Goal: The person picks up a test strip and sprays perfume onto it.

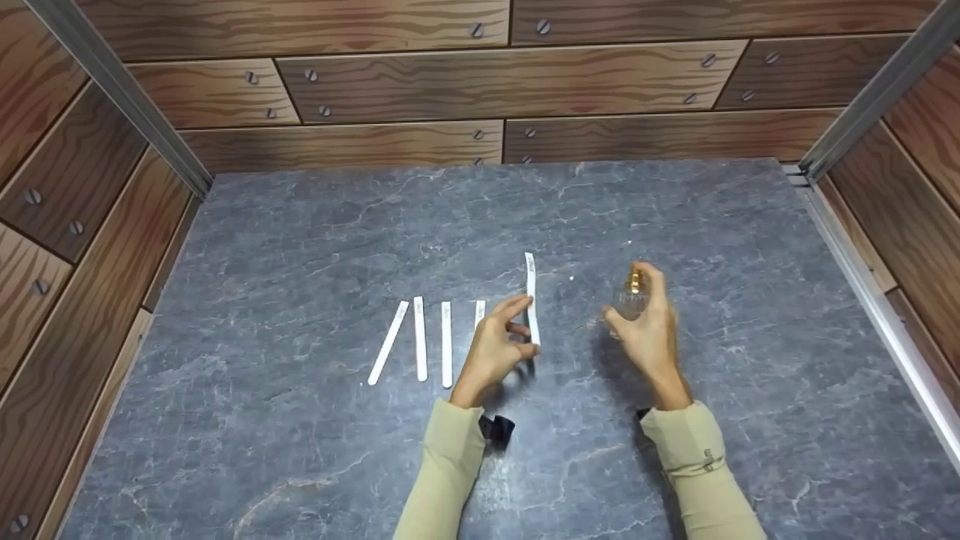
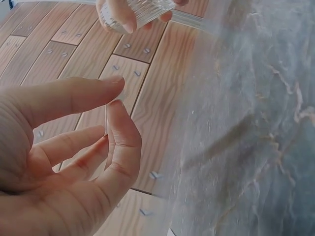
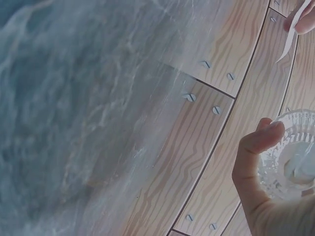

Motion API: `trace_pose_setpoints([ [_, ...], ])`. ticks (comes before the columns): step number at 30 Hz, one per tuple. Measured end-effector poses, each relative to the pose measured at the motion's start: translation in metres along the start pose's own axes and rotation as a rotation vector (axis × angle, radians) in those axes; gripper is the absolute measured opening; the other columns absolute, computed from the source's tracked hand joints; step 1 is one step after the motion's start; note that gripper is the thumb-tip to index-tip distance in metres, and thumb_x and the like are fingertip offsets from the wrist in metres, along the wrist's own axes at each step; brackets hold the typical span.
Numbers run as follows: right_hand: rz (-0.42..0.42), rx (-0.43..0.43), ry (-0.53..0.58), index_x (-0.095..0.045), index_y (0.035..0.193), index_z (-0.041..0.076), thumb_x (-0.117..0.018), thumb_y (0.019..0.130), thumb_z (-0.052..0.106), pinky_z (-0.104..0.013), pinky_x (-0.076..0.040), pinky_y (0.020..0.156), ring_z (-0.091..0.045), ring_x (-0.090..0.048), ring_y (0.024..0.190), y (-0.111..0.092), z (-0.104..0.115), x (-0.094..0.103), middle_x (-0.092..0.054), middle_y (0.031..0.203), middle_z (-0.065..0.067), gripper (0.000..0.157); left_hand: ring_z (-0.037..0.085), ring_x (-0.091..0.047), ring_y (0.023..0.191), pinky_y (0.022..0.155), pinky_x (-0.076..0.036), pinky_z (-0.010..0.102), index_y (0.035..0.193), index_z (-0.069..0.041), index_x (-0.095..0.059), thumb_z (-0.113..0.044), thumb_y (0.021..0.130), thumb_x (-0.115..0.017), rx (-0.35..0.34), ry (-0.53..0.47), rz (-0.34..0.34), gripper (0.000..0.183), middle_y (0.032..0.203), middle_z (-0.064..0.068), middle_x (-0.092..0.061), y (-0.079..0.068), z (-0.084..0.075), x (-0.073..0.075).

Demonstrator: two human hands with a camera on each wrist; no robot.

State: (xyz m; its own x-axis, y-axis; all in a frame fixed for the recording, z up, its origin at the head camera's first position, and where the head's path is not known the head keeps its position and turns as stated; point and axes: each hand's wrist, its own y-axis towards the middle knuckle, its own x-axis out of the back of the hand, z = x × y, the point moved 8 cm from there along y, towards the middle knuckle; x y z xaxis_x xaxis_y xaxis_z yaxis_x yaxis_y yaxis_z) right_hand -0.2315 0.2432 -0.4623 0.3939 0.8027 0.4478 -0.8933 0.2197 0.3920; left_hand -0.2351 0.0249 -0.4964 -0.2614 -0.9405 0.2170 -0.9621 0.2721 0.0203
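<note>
My left hand [image 1: 491, 345] pinches a narrow white perfume test strip [image 1: 532, 283] between thumb and fingers, raised over the table with its marked end pointing away from me. Seen edge-on, the strip is only a thin line in the left wrist view. To the right, my right hand [image 1: 652, 330] grips a ribbed clear glass perfume bottle [image 1: 631, 302], its index finger on the gold spray top [image 1: 636, 280]. The right wrist view shows the bottle's round base [image 3: 295, 164] with the thumb against its side, and the curved strip [image 3: 291, 34] beyond.
Several more white strips [image 1: 446, 345] lie side by side left of my left hand, one partly hidden behind it. They rest on a grey marbled table [image 1: 300, 442]. Wood-patterned walls [image 1: 510, 82] and a metal rail [image 1: 885, 322] border the table.
</note>
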Motion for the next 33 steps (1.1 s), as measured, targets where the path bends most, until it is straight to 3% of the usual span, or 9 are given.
trace_pose_setpoints([
  [7, -0.002, -0.020, 0.015, -0.048, 0.139, 0.002, -0.075, 0.078, -0.010, -0.059, -0.053, 0.077, -0.045, -0.062, 0.101, 0.000, -0.003, 0.001, -0.062, 0.120, -0.030, 0.068, 0.022, -0.066, 0.092, 0.067, -0.056, 0.023, 0.140, 0.009, -0.054, 0.021, 0.074, -0.072, 0.000, -0.032, -0.015, 0.070, 0.146, 0.016, -0.051, 0.010, 0.002, -0.001],
  [16, 0.002, -0.016, 0.030, -0.048, 0.139, 0.001, -0.076, 0.077, -0.010, -0.056, -0.053, 0.078, -0.044, -0.063, 0.101, -0.001, -0.003, 0.004, -0.063, 0.118, -0.030, 0.069, 0.019, -0.066, 0.088, 0.064, -0.056, 0.023, 0.139, 0.007, -0.056, 0.021, 0.073, -0.071, 0.040, -0.064, -0.042, 0.070, 0.143, 0.017, -0.053, 0.020, 0.010, -0.002],
  [19, 0.002, -0.020, 0.030, -0.049, 0.138, 0.001, -0.077, 0.077, -0.011, -0.046, -0.054, 0.076, -0.041, -0.064, 0.100, 0.000, -0.003, 0.006, -0.064, 0.117, -0.028, 0.068, 0.021, -0.067, 0.087, 0.064, -0.057, 0.023, 0.139, 0.008, -0.056, 0.021, 0.073, -0.071, 0.043, -0.068, -0.053, 0.069, 0.142, 0.018, -0.054, 0.024, 0.011, -0.002],
  [24, 0.012, -0.015, 0.008, -0.048, 0.139, 0.002, -0.076, 0.078, -0.009, -0.022, -0.049, 0.059, -0.039, -0.067, 0.085, 0.000, -0.003, 0.007, -0.065, 0.115, -0.030, 0.068, 0.023, -0.069, 0.087, 0.066, -0.058, 0.024, 0.137, 0.008, -0.058, 0.021, 0.073, -0.072, 0.046, -0.075, -0.077, 0.066, 0.141, 0.021, -0.054, 0.029, 0.012, 0.001],
  [33, 0.005, -0.015, -0.017, -0.049, 0.140, 0.002, -0.076, 0.079, -0.008, -0.025, -0.049, 0.060, -0.042, -0.067, 0.087, 0.001, -0.004, 0.008, -0.064, 0.117, -0.030, 0.068, 0.021, -0.069, 0.084, 0.064, -0.057, 0.023, 0.132, 0.007, -0.063, 0.020, 0.075, -0.071, 0.043, -0.072, -0.105, 0.059, 0.134, 0.020, -0.059, 0.036, 0.009, 0.005],
])
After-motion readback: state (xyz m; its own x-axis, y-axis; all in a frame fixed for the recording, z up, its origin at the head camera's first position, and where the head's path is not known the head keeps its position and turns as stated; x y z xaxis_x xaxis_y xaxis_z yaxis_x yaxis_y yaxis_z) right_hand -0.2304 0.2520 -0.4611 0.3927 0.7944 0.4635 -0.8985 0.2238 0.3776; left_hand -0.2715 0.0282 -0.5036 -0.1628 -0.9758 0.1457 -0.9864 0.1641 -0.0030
